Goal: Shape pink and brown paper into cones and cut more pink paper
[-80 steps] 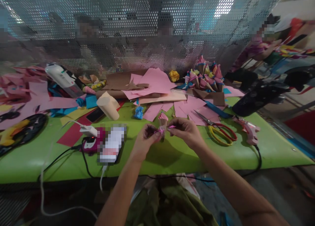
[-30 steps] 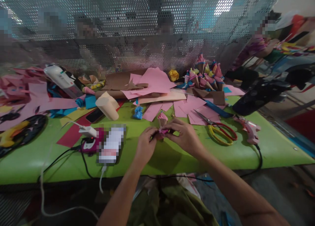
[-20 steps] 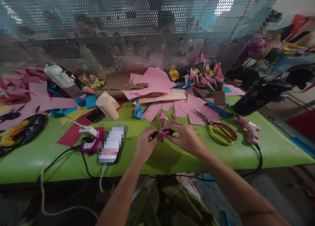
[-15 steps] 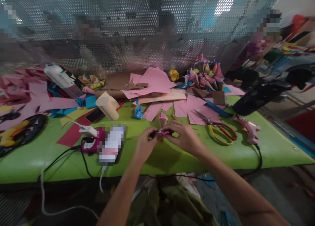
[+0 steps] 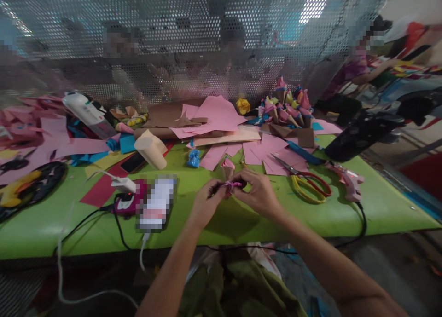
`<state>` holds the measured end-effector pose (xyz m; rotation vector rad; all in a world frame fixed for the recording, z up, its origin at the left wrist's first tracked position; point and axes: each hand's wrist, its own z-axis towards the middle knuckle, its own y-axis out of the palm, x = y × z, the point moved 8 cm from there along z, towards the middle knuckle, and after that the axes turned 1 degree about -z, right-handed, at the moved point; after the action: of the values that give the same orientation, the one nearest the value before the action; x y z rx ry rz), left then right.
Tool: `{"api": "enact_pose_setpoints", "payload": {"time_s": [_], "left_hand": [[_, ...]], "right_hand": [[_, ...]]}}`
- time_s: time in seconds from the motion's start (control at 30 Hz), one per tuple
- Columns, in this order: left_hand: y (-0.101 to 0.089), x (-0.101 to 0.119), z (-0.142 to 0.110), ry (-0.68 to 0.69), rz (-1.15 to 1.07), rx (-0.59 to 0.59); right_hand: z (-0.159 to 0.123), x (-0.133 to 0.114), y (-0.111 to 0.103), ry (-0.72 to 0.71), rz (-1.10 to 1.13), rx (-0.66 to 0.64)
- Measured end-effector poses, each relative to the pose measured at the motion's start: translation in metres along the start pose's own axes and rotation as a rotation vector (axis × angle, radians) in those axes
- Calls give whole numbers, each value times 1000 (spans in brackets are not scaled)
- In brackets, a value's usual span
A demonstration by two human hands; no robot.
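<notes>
My left hand [image 5: 204, 203] and my right hand [image 5: 257, 192] meet above the green table [image 5: 241, 216], both pinched on a small pink paper piece [image 5: 231, 184] held between the fingertips. Just behind that piece stands a small brown paper cone with a pink top [image 5: 227, 167]. Loose pink paper sheets [image 5: 221, 114] lie further back. A heap of finished paper cones [image 5: 288, 107] sits at the back right.
Yellow-and-red scissors [image 5: 305, 184] and a pink glue gun [image 5: 348, 181] lie to the right. A phone [image 5: 157, 205] with charger cables sits to the left, a cream paper roll [image 5: 151, 149] behind it. A perforated metal screen [image 5: 193, 41] backs the table; other people sit beyond.
Both hands stay together over the same spot, working the pink piece between their fingers. They dropped slightly from 2.7 s ago; nothing else on the table moved.
</notes>
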<state>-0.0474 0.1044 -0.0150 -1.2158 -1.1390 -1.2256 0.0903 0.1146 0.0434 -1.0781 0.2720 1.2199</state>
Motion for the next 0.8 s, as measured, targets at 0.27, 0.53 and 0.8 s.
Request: {"api": "enact_pose_setpoints", "payload": {"time_s": [0.27,0.53,0.8], "left_hand": [[-13,-11,3,-49,-28,80],[-43,-5,4,-12,-32,337],[-83,7,25,16,-47,579]], "right_hand": [[-1,34,1,312,453,36],[-1,56,8,474,768,57],[1,57,0,459,785,79]]}}
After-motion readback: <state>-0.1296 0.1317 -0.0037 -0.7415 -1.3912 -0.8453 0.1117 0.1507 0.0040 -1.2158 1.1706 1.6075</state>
